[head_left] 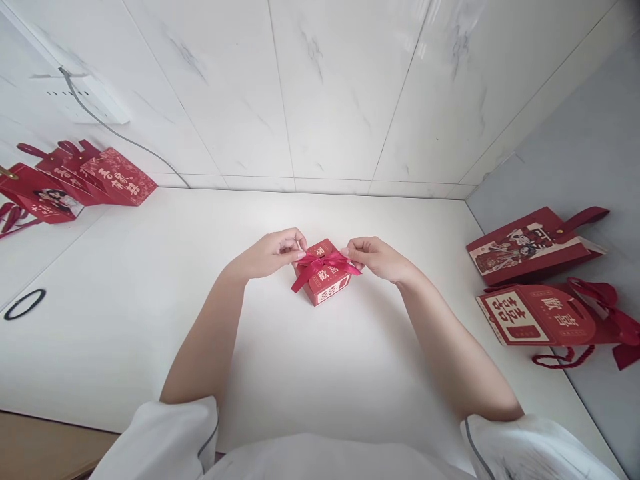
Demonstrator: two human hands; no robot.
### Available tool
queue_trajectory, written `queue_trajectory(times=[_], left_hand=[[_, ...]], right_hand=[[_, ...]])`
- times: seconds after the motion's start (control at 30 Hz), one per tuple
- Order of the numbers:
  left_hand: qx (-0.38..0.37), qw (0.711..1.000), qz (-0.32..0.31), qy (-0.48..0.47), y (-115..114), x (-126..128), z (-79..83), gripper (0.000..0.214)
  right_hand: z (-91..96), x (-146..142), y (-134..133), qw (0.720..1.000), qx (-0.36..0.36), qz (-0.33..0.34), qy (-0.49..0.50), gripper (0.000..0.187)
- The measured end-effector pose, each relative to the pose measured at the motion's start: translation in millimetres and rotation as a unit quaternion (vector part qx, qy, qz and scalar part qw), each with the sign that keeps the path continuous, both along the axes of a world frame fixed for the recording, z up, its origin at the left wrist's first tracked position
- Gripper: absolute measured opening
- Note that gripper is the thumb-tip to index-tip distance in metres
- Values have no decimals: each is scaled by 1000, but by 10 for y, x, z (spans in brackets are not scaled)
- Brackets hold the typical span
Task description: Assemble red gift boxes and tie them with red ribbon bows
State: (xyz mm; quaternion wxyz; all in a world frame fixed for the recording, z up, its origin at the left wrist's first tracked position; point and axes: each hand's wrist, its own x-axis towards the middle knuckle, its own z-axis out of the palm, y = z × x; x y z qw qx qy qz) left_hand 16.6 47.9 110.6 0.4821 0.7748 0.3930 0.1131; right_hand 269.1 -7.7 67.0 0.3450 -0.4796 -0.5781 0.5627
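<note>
Head cam: box (pixel 327 275) pts label end (pixel 333 291) near-rt.

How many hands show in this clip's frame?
2: the left hand pinches the ribbon at its left side, and the right hand pinches it at its right, both at the small box. No other hands are visible.

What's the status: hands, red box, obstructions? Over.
Left hand, right hand: pinching ribbon bow. Red box: on white table. Other red packages: off to both sides, clear of hands.
</note>
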Motion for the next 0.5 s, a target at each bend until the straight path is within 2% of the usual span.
queue_trajectory(times=[0.1,0.13,0.17,0.23,0.27,0.37,0.43,0.5], left_hand=[[99,990,101,-23,40,-45,-11,31],[119,986,116,-8,55,-85,-7,37],[123,986,110,22,70,-136,0,45],[91,988,42,117,86,-240,13,64],[70,983,1,168,86,-278,15,73],[26,962,-96,253,47,-277,-27,84],[20,960,-132,247,-3,-201,-98,87],[30,960,-155,230,-58,-121,-202,94]], right_hand=[[23,140,-8,999,24,-21,-2,28],[17,216,-11,1000,19,-9,-18,34],[4,297,-12,999,7,14,-43,53],[-51,441,-7,992,-20,78,-98,92],[-91,487,1,988,-27,103,-116,103],[-255,481,54,981,-9,170,-90,115],[-385,387,100,975,16,222,-11,118],[-508,282,134,971,18,231,58,119]])
